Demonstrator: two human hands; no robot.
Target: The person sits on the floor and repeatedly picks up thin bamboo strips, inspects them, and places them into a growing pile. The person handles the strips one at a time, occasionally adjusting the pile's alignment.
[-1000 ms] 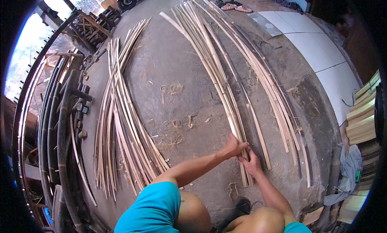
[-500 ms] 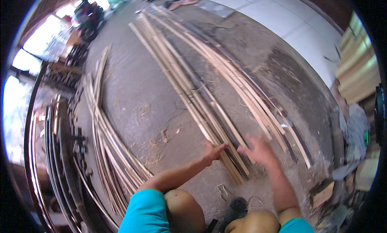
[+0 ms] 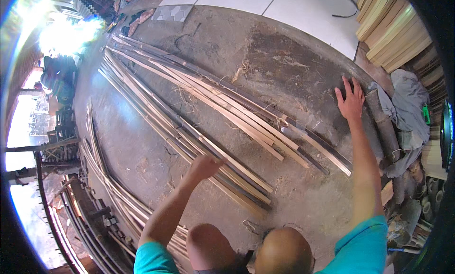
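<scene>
Scene: a person crouches on a bare concrete floor (image 3: 294, 75), both knees showing at the bottom of the head view, arms in teal sleeves.
Left hand: the left hand (image 3: 204, 166) is loosely curled, fingers bent down onto the near bundle of bamboo strips (image 3: 189, 136); whether it actually grips a strip cannot be told from here.
Right hand: the right hand (image 3: 350, 99) lies flat and open, fingers spread, holding nothing, pressed on the floor at its far right edge, just beside a thick round bamboo pole (image 3: 384, 127).
Strips: the near bundle runs slantwise from the far left of the floor down to a point just in front of the knees; its near end lies under and just past the left hand.
Second bundle: a wider fan of pale split strips (image 3: 246, 110) lies beyond it, between the two hands, its near ends splayed toward the right arm, well apart from the right hand.
Left edge: another heap of curved strips (image 3: 102, 174) follows the floor's left edge.
Right edge: a crumpled grey cloth (image 3: 407, 103) lies beside the pole, with stacked pale boards (image 3: 393, 27) at the far right corner.
Containers: none can be made out.
</scene>
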